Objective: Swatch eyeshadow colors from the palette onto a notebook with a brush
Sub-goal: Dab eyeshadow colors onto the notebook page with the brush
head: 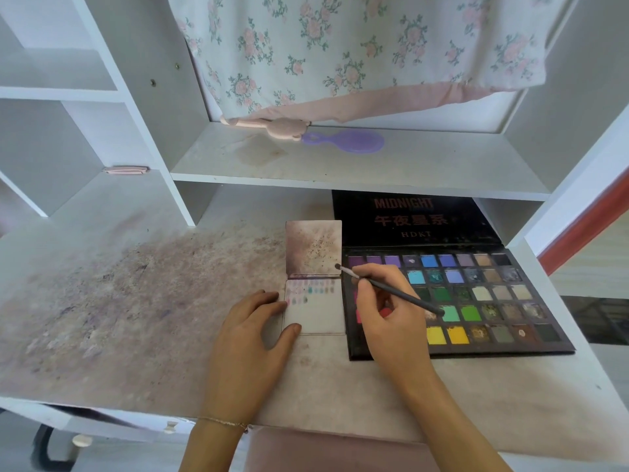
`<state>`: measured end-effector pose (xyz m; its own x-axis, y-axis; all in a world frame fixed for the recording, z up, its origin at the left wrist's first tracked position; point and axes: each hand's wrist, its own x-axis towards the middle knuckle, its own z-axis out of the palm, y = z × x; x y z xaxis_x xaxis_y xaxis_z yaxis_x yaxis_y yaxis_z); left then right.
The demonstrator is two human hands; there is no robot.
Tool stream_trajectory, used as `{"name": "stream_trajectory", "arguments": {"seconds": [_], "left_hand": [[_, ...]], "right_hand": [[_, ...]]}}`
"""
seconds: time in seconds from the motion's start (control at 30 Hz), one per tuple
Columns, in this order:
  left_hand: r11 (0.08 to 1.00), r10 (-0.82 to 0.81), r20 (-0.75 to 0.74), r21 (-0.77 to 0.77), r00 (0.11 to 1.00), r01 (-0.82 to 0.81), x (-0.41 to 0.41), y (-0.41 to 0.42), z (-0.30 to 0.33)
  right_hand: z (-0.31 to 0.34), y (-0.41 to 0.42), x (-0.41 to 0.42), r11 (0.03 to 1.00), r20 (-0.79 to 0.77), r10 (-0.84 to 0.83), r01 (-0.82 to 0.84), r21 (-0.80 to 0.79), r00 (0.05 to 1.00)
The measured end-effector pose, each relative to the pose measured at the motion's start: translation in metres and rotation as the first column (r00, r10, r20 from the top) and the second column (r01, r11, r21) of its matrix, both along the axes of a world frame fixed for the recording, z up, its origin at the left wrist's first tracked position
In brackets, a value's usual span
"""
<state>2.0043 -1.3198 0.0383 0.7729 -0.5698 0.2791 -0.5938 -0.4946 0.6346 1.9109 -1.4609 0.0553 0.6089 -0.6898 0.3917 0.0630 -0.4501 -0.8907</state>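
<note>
White dressing desk (143, 301), its top heavily stained with pigment dust, beneath a shelf unit. A floral cloth (340, 52) hangs at 12 o'clock; a purple hand mirror (354, 142) and a pink item lie on the shelf below it.

The notebook (316, 315) lies open near centre, its upper leaf smudged brown. The lower page carries rows of small swatches along its top and left portion; the remainder is bare. The eyeshadow palette (493, 301) sits just beside it at 3 o'clock, lid back, pans of purple, blue, green, yellow and neutrals on show.

The left hand (252, 338) lies flat at the notebook's 8 o'clock, fingers straight, fingertips pressing the page's left edge and lower corner to steady it. It grasps nothing.

The right hand (388, 311) is closed in a pen-style pinch on the brush (391, 290). The handle runs back toward 4 o'clock; the dark tip points to 10 o'clock and hangs at the notebook's right edge, about level with the fold. Contact with the paper cannot be confirmed.

Assessment: the brush appears to be in transfer between palette and page, most likely loaded. The next move calls for lowering the tip onto an unmarked spot beside the existing swatches and laying a short, light stroke, with the left hand holding the page firm. Heavy pressure risks scattering powder.
</note>
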Motion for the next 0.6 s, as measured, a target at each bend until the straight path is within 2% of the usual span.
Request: {"name": "stream_trajectory", "arguments": {"seconds": [0.1, 0.33, 0.6], "left_hand": [[1.0, -0.002, 0.001, 0.007, 1.0, 0.002, 0.0, 0.0, 0.0], [0.999, -0.008, 0.017, 0.032, 1.0, 0.008, 0.001, -0.001, -0.001], [0.999, -0.018, 0.029, 0.051, 0.999, 0.017, 0.001, -0.001, -0.003]], "right_hand": [[-0.001, -0.01, -0.015, 0.999, -0.01, -0.024, 0.024, 0.028, 1.0], [0.0, -0.05, -0.056, 0.976, -0.098, -0.213, 0.206, -0.071, 0.972], [-0.005, -0.067, -0.074, 0.962, -0.145, -0.268, 0.273, 0.018, 0.952]]}}
